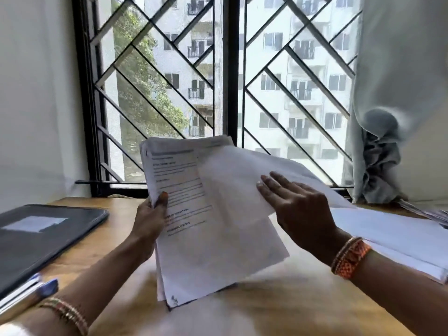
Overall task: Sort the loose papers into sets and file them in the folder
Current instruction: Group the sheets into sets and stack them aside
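The left hand (150,221) pinched a stack of white printed papers (208,226), standing tall above the wooden table (266,306). The right hand (298,209), fingers spread flat, held one blurry white sheet (242,175) out to the right. The dark closed folder (43,236) lay far left, nearer the left hand.

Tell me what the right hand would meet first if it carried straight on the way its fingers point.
The right hand points up-left, its straight fingers against a blurred loose sheet. Going on, it would probably reach the printed stack gripped by the left hand, though depth between the sheets is unclear.
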Action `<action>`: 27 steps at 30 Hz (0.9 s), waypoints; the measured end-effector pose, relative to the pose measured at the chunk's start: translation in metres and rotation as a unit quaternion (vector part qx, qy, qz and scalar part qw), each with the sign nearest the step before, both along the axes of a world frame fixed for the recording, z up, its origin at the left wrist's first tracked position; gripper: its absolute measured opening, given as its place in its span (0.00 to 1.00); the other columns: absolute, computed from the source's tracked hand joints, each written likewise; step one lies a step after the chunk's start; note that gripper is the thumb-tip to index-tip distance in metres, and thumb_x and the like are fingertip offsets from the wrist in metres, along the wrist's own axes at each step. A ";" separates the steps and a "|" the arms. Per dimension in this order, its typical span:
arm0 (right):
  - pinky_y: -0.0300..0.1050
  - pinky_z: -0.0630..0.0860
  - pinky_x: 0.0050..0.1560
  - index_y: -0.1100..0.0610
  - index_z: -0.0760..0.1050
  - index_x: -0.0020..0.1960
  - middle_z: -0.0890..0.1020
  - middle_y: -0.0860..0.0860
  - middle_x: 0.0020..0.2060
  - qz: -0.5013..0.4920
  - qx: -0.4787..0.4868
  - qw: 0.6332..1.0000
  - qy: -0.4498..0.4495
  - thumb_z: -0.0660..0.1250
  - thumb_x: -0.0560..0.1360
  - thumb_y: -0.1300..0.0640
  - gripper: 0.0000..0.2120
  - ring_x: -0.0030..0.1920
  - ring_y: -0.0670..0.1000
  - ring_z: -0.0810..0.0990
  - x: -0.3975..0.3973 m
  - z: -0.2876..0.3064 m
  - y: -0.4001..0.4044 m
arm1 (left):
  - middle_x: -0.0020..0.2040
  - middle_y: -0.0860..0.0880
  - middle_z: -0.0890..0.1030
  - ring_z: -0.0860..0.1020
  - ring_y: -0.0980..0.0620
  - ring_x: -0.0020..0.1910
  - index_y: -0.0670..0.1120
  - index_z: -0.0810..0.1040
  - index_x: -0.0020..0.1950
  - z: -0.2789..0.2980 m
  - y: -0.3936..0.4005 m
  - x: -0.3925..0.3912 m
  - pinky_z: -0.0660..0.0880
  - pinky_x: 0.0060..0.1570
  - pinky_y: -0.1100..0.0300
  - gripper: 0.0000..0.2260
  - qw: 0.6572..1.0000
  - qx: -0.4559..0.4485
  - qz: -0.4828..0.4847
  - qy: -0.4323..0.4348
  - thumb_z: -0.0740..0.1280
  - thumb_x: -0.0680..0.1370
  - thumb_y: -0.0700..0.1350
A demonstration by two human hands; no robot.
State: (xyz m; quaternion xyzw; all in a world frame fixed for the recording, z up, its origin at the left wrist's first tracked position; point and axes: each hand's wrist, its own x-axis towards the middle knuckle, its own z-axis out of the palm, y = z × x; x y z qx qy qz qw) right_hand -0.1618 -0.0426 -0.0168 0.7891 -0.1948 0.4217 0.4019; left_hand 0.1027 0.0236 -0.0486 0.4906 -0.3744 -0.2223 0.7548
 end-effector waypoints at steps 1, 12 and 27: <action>0.47 0.80 0.46 0.60 0.83 0.54 0.83 0.56 0.54 -0.005 0.005 1.000 0.016 0.55 0.70 0.64 0.20 0.54 0.56 0.83 0.004 -0.010 -0.004 | 0.44 0.47 0.82 0.82 0.55 0.34 0.44 0.76 0.53 0.001 0.000 -0.002 0.79 0.31 0.62 0.09 1.000 -0.009 -0.006 0.000 0.59 0.81 0.47; 0.50 0.80 0.46 0.59 0.81 0.58 0.82 0.60 0.57 -0.041 -0.033 0.996 0.075 0.51 0.79 0.68 0.20 0.56 0.61 0.81 0.013 -0.032 -0.008 | 0.47 0.51 0.82 0.82 0.56 0.42 0.47 0.77 0.52 0.002 0.003 -0.002 0.80 0.47 0.55 0.08 0.998 -0.038 -0.038 -0.037 0.59 0.81 0.47; 0.37 0.77 0.31 0.52 0.79 0.42 0.84 0.47 0.32 0.301 0.331 0.856 -0.260 0.64 0.78 0.64 0.10 0.33 0.44 0.83 -0.004 0.053 0.023 | 0.43 0.47 0.81 0.80 0.42 0.46 0.50 0.76 0.46 0.000 0.002 0.010 0.77 0.48 0.48 0.08 0.984 -0.010 0.120 -0.132 0.59 0.82 0.46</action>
